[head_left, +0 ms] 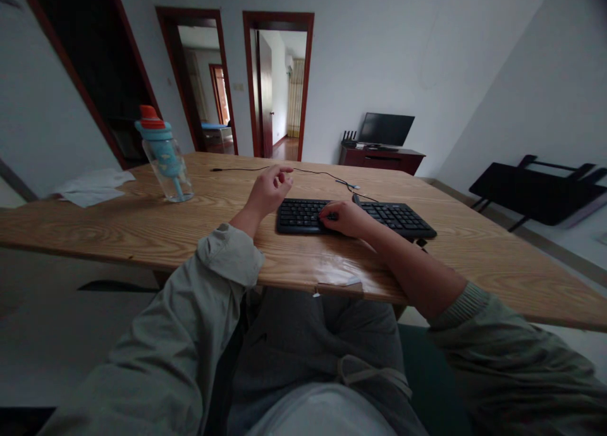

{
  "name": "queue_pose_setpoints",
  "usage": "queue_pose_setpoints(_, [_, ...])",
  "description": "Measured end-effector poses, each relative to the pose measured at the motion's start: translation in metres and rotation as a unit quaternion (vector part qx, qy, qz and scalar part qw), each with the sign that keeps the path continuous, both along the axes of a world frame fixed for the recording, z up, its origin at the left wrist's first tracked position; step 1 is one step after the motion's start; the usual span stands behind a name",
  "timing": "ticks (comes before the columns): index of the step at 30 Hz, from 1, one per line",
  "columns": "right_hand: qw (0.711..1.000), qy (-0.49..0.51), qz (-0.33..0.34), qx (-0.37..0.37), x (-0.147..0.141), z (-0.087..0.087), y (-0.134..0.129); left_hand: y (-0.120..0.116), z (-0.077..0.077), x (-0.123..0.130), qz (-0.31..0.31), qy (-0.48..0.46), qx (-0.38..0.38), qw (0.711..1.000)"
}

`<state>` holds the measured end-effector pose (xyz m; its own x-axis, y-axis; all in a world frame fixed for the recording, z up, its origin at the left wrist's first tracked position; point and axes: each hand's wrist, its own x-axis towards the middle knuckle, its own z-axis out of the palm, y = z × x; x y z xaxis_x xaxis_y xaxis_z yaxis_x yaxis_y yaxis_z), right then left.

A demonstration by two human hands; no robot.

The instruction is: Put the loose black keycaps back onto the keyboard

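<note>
To my left I see a clear bottle (164,157) with a red lid (150,114) near white papers (97,187); ahead, a screen (386,130) stands on a dark-red cabinet (382,162).

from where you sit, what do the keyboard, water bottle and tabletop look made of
Keyboard: likely matte black plastic, moulded-looking, little shine.
Water bottle: body clear plastic or glass, plainly see-through.
Tabletop: wood or laminate, with visible grain, slight sheen.

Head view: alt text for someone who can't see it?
A person's right hand is over a black keyboard on a wooden table; whether it holds anything is unclear. The left hand, loosely curled and apparently empty, is near the keyboard's left end. Farther left are a clear bottle with a red-and-blue top and some white paper.
</note>
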<state>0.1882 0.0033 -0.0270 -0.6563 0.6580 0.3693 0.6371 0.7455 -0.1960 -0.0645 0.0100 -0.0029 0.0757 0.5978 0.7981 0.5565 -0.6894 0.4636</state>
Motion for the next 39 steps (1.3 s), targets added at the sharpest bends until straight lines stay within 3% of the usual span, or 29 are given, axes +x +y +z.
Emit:
queue_pose_setpoints(5, [0.999, -0.044, 0.013, 0.022, 0.000, 0.003, -0.004, 0.002, -0.001, -0.001, 0.003, 0.013, -0.001, 1.000])
queue_pose_setpoints(9, [0.998, -0.054, -0.013, 0.018, -0.001, 0.006, -0.009, 0.005, -0.003, -0.001, 0.005, 0.018, 0.001, 1.000])
queue_pose_setpoints(15, [0.988, -0.133, -0.021, 0.078, -0.012, 0.006, -0.024, 0.008, -0.010, 0.001, -0.003, 0.050, -0.012, 0.999])
queue_pose_setpoints(17, [0.990, -0.119, -0.027, 0.077, -0.011, 0.006, -0.026, 0.009, -0.012, 0.001, -0.002, 0.056, -0.015, 0.998])
queue_pose_setpoints(20, [0.997, -0.026, -0.030, 0.062, 0.005, 0.015, -0.025, 0.011, -0.011, -0.001, 0.007, 0.056, -0.027, 0.998])
queue_pose_setpoints(23, [0.997, 0.042, -0.052, 0.046, 0.039, 0.031, -0.027, 0.012, -0.010, -0.003, 0.010, 0.050, -0.026, 0.998])
queue_pose_setpoints(26, [0.993, -0.031, -0.107, -0.038, 0.080, 0.043, -0.039, 0.011, -0.009, -0.002, 0.012, 0.046, -0.023, 0.999])
queue_pose_setpoints(30, [0.971, -0.142, -0.136, -0.137, 0.115, 0.039, -0.058, 0.011, -0.009, -0.002, 0.004, 0.051, -0.050, 0.997])
queue_pose_setpoints(39, [0.969, -0.222, -0.102, -0.043, 0.096, 0.021, -0.059, 0.008, -0.008, -0.002, -0.019, 0.048, -0.051, 0.997])
